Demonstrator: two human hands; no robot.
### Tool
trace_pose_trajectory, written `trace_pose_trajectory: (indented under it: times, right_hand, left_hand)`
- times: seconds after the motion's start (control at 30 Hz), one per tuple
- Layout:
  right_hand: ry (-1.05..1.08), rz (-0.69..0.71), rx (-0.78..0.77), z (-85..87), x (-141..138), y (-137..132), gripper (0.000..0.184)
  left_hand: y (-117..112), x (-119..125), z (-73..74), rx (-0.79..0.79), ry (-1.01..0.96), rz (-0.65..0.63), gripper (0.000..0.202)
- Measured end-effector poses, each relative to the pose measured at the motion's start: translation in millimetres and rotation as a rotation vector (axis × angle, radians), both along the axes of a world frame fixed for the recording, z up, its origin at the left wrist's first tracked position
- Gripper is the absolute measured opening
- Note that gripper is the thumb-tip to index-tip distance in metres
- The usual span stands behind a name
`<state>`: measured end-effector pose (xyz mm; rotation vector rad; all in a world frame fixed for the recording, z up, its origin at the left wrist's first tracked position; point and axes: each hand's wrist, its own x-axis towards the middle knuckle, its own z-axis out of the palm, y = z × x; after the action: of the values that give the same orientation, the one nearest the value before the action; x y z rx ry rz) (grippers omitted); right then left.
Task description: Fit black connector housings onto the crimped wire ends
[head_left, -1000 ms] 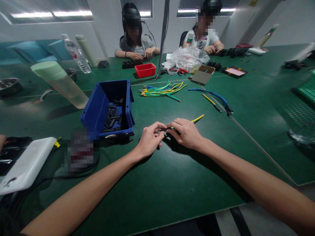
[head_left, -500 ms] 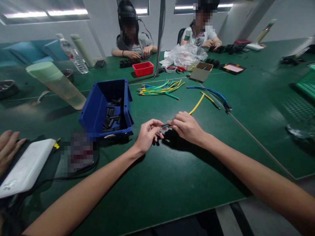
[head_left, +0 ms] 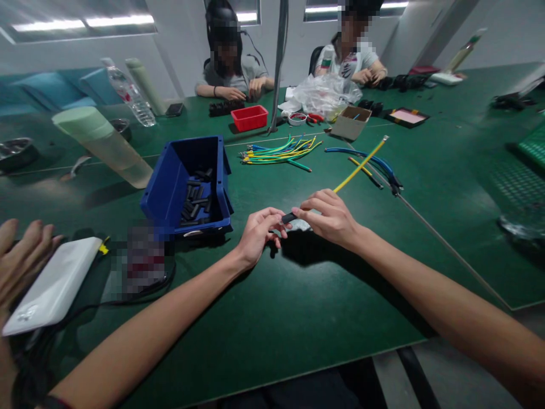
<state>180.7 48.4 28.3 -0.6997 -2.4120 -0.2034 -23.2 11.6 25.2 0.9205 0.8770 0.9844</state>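
A blue bin [head_left: 164, 179], left of centre in the frame, holds a loose scatter of short black tubes [head_left: 195, 203]. Toward the top centre stands a small red tray [head_left: 250, 120] (what lies inside is hard to make out), and right of it an open cardboard box [head_left: 348, 129] with a thin blue piece [head_left: 356, 117] showing.

In the middle of the frame, one black tube [head_left: 289, 217] sits between the two hands. The left hand [head_left: 258, 233] pinches its left end between thumb and fingertips, the other fingers loosely curled; the right hand [head_left: 328, 218] pinches its right end, fingers bunched together. A yellow wire [head_left: 361, 165] slants from behind the right hand toward the upper right; whether it enters the tube cannot be told.

Compared with half a second ago, more of that wire shows, its metal tip now higher and farther right.
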Motion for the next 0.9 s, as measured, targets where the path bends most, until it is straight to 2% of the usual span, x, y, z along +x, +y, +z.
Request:
trace_pose_trajectory:
  times: [0.13,0.3,0.53,0.6,0.7,0.77,0.83,0.9]
  right_hand:
    - [-0.042,0.003,0.026,-0.5,-1.9,0.9,0.024]
    - [-0.028,0.026,0.096,-4.1,-4.0,2.2,0.026]
    - [0.014,-0.002,-0.004,-7.8,-9.2,1.8,0.025]
    - [0.078,-0.038,-0.010,-6.9,-11.3,-1.0,0.022]
    - [0.310,-0.127,-0.052,-4.4,-16.6,-8.9,0.012]
    - [0.505,-0.194,-0.207,-3.0,-22.0,-15.2,0.012]
    - [0.666,-0.224,-0.516,-3.0,-28.6,-20.4,0.019]
    - [0.773,-0.180,-0.859,-5.1,-34.9,-23.5,0.026]
  left_hand:
    - [0.8,1.1,-0.3,0.022,0.079,0.042,0.028]
    - [2.4,0.3,3.9,-0.064,0.015,0.058,0.022]
    - [5.5,-1.3,4.8,-0.061,0.002,0.114,0.020]
    - [6.8,-1.6,4.2,-0.044,-0.008,0.148,0.021]
    - [8.4,-2.2,4.5,-0.017,-0.020,0.211,0.022]
    - [8.4,-2.0,4.7,-0.003,-0.024,0.244,0.022]
    - [7.4,-0.8,3.7,0.017,-0.022,0.256,0.023]
    - [5.6,1.2,1.0,0.042,-0.007,0.244,0.024]
